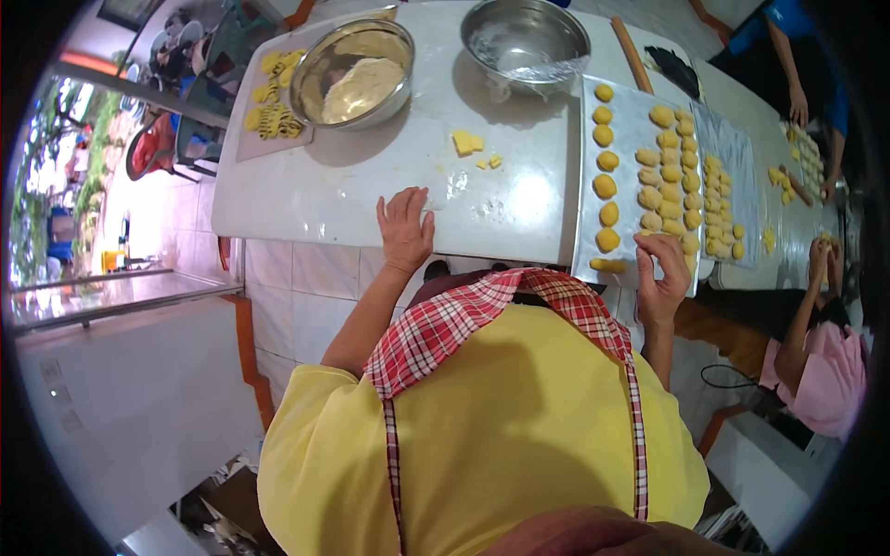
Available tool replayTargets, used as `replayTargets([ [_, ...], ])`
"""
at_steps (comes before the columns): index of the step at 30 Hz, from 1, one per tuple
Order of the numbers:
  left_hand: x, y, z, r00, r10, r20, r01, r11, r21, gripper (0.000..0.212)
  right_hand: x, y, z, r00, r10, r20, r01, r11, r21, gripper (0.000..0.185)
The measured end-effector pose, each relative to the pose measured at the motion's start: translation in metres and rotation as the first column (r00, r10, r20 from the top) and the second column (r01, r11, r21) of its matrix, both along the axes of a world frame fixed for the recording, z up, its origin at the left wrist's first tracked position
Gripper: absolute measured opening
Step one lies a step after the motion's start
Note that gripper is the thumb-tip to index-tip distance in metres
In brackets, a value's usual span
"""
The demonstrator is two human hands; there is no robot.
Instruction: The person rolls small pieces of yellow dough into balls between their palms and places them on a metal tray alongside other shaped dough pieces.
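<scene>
My left hand [406,233] rests on the near edge of the white table [334,201], fingers apart, holding nothing. My right hand [660,267] is over the near end of a metal tray [626,267], thumb and forefinger bent near the yellow dough pieces [669,192]; whether a piece is between them cannot be told. Rows of dough pieces lie on the tray, with one separate column of yellow balls [606,185] on its left side. Yellow blocks [464,143], with smaller bits beside them, lie mid-table. A steel bowl [306,76] holds a large mass of pale dough [365,89].
Another steel bowl [525,42] has plastic film over its rim. A wooden rolling pin [631,55] lies beyond the tray. Yellow pieces [278,121] sit on a sheet at far left. A second tray [740,160] stands right. Two people work at the right-hand tables.
</scene>
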State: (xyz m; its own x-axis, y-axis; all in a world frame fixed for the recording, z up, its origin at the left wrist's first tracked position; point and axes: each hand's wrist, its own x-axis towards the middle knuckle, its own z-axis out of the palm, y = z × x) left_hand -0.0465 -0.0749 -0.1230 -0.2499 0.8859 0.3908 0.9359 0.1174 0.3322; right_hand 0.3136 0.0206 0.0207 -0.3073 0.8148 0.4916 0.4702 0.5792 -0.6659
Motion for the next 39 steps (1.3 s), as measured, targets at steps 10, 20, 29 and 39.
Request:
replayTargets([
  [10,-0.012,-0.012,0.004,0.985,-0.08,0.153,0.065,0.992,0.104,0.046,-0.099,-0.005,-0.009,0.968,0.204,0.144,-0.191,0.976,-0.102,0.02],
  [20,-0.191,-0.085,-0.003,0.933,0.354,0.059,-0.358,0.906,0.226,0.044,-0.218,-0.032,-0.04,0.789,0.449,0.418,-0.392,0.894,-0.218,0.028],
  [29,-0.284,-0.082,0.007,0.924,0.376,0.063,-0.375,0.868,0.326,0.043,-0.28,-0.052,-0.065,0.722,0.411,0.557,-0.335,0.912,-0.239,0.052],
  [39,-0.285,-0.072,-0.004,0.955,0.296,0.036,-0.296,0.926,0.234,0.044,-0.271,-0.062,-0.099,0.697,0.373,0.613,-0.239,0.926,-0.292,0.045],
])
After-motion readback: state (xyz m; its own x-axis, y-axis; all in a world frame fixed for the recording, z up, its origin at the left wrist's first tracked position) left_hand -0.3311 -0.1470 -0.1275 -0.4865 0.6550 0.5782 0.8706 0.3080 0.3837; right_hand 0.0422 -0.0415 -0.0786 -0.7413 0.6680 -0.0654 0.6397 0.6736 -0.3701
